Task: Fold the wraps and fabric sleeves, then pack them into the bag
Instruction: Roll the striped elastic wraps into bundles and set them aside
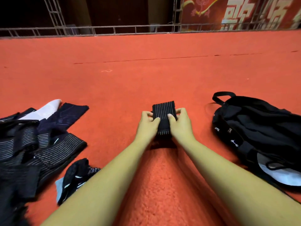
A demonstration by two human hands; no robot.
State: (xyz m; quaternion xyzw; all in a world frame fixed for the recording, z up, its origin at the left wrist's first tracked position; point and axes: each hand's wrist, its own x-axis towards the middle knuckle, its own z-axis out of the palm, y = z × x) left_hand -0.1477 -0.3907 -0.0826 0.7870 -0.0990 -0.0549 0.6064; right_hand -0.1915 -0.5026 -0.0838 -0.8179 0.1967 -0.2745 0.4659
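The striped wrap (163, 117) is being gripped by the left hand (148, 123) and right hand (179, 122), left of the black bag (254, 128), on red carpet (146, 75).

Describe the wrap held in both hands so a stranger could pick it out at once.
On the red carpeted floor, look between the heap of dark striped fabric and the black backpack. There the left hand and right hand grip a small black elastic wrap with thin pale stripes. Unlike the loose heap, it is a compact folded block.
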